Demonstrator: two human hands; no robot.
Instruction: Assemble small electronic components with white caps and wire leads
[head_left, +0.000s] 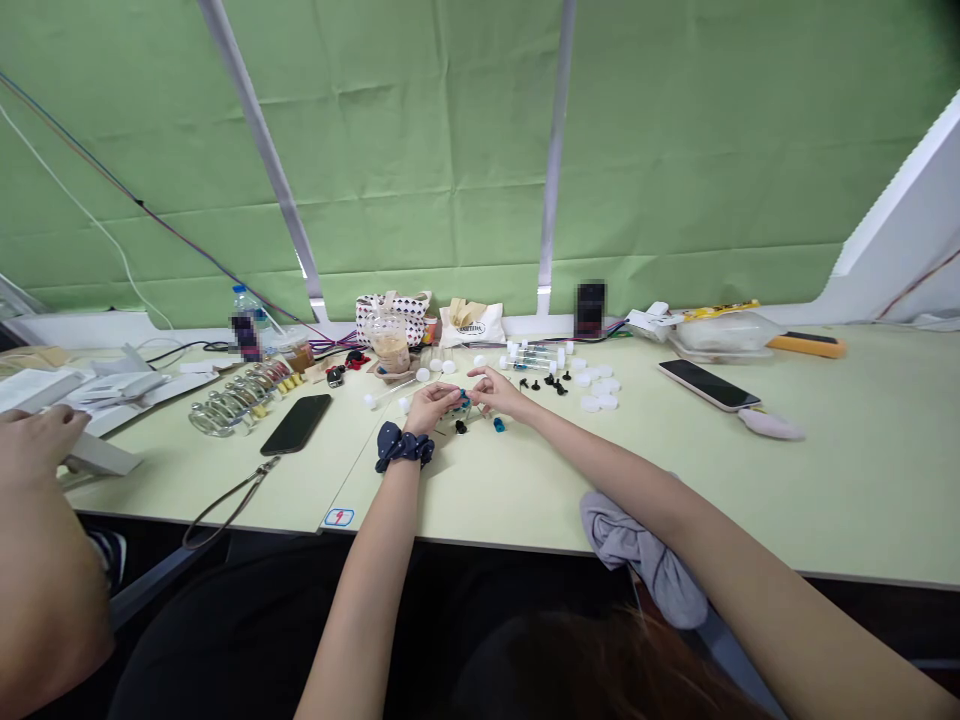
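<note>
My left hand [433,408], with a dark dotted scrunchie [403,447] on its wrist, pinches a small teal piece [464,396] just above the table. From the other side, the fingers of my right hand [498,392] close on the same piece. Its exact kind is too small to make out. Below the hands lie a black small part [460,427] and a loose teal piece [499,425]. Several black small parts [559,385] and white round caps [600,402] are spread to the right. Clear tubes with white ends [536,356] lie behind them.
A dark phone [297,424] with a strap and a row of clear round items [244,395] are at left. Another person's hand [41,440] rests by white boxes there. Behind stands a drink cup [391,350]. A second phone [709,385] lies at right.
</note>
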